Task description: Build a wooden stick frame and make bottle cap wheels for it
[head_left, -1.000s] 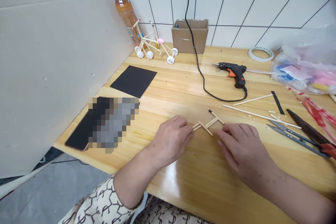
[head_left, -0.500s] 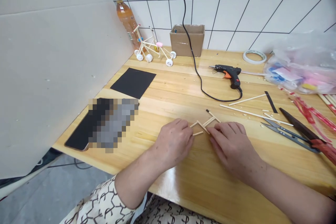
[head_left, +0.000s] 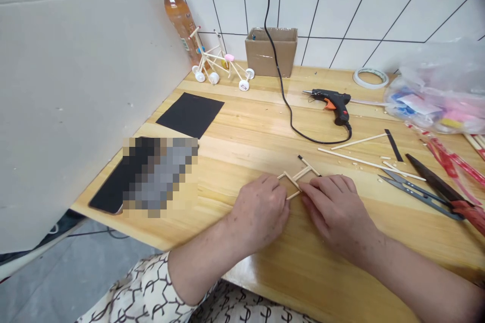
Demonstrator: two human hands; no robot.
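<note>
A small frame of thin wooden sticks (head_left: 292, 181) lies between my hands, with black tips on its far crosspiece. My right hand (head_left: 337, 207) has thumb and fingers pinched on the near end of this frame, low over the table. My left hand (head_left: 261, 209) is closed around a short wooden stick (head_left: 293, 195), whose right end meets or nearly meets the frame's near end by my right fingertips. Another short piece runs from the frame's left corner toward my left fingers. My palms hide the rest of the grip.
A glue gun (head_left: 331, 103) with a black cord (head_left: 291, 116) lies beyond my hands. Scissors (head_left: 428, 181), snips (head_left: 417, 194) and loose sticks (head_left: 371, 164) are at right. Stick-built tricycle models (head_left: 214, 60), a bottle (head_left: 180, 17) and a cardboard box (head_left: 271, 55) stand behind.
My left hand has moved right, bringing its short stick up against or very near the frame's near end. My right hand keeps its pinch in about the same place.
</note>
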